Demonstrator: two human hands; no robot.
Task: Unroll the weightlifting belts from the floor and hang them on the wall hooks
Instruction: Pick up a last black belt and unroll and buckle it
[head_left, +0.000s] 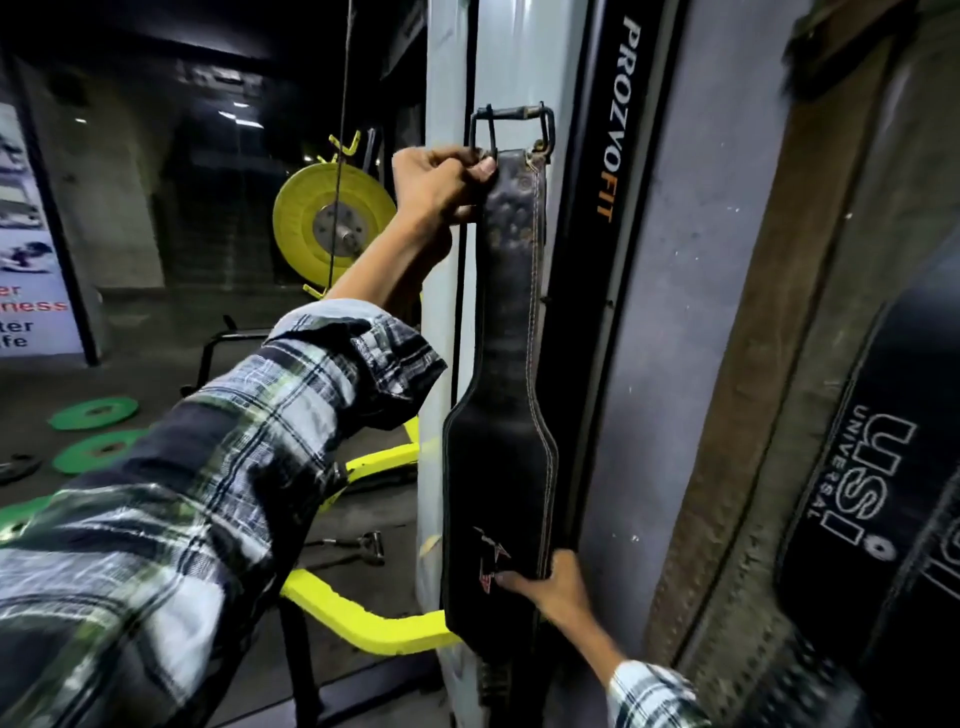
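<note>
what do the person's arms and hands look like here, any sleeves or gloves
Both arms wear long sleeves of a plaid shirt in white, dark navy or black and greenish checks. The left sleeve fills much of the frame, its cuff pushed back up the forearm. The right sleeve shows only a cuff. The left hand and right hand are bare, with no gloves.

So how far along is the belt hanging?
Done: a brown belt and a USI belt already hang at right. In hand: the left hand holds the black belt by its top beside the buckle; the right hand steadies its lower part. Left: letting go. Other belts aren't visible.
</note>
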